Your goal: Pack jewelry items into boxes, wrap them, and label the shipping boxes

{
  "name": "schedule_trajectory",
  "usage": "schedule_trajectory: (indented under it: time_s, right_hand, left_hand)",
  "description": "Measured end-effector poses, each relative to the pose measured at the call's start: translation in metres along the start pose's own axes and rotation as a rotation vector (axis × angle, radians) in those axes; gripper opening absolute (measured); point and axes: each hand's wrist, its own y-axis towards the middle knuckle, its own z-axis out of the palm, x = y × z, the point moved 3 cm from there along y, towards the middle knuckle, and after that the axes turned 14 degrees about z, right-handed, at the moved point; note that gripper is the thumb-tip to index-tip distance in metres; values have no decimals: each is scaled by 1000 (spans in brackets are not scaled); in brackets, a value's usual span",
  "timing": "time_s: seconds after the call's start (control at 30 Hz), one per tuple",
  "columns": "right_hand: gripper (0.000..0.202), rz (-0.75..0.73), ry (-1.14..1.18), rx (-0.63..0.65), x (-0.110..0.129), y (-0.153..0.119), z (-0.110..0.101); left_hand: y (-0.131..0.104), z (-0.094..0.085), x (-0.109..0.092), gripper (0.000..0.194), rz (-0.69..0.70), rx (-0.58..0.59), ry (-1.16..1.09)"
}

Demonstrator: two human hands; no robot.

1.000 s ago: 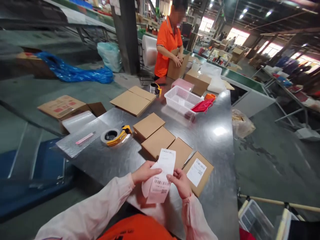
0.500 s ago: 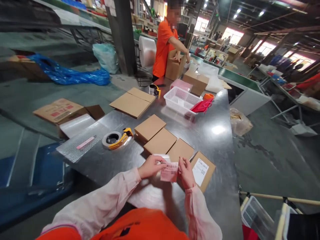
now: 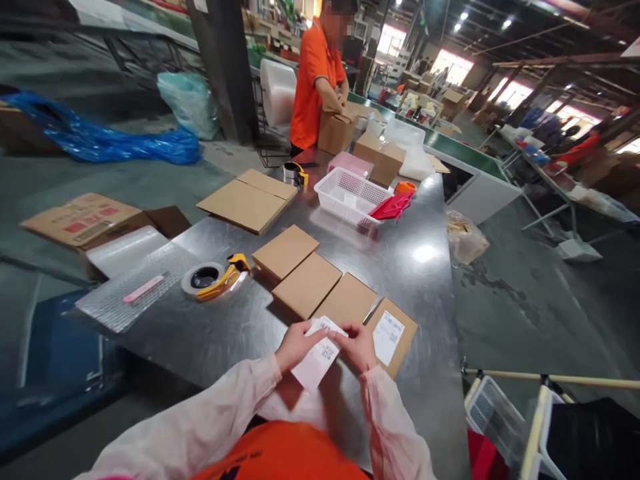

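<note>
Our left hand [image 3: 293, 347] and our right hand [image 3: 359, 346] both pinch the paper label [image 3: 320, 352] between thumb and fingers, holding it over the near part of the metal table [image 3: 400, 420]. Just beyond it, four cardboard boxes [image 3: 307, 285] sit in a row, and the rightmost (nearest our right hand) bears a white label [image 3: 388, 338]. Off to our left, the tape dispenser [image 3: 215, 279] lies beside the bubble wrap [image 3: 120, 300].
</note>
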Motion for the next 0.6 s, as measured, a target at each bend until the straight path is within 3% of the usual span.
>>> schedule_trajectory:
  time_s: [0.1, 0.23, 0.33, 0.4, 0.5, 0.53, 0.6]
  right_hand:
    - [38, -26, -63, -69, 8, 30, -14]
    - [28, -100, -286, -401, 31, 80, -43]
    - [25, -106, -337, -535, 41, 105, -57]
    - [40, -104, -396, -592, 42, 110, -60]
    - [79, -153, -654, -674, 39, 104, -49]
    - [82, -219, -791, -633, 38, 101, -40]
    - [76, -384, -1045, -413, 34, 91, -15]
  left_hand:
    - [4, 6, 7, 51, -16, -27, -42]
    - [0, 4, 27, 54, -43, -67, -11]
    - [-22, -9, 50, 56, -100, -56, -3]
    - [-44, -27, 63, 53, -128, -2, 9]
    - [-77, -68, 67, 43, -121, 104, 100]
    - [-85, -83, 64, 40, -114, 125, 151]
    - [-94, -113, 48, 38, -95, 134, 226]
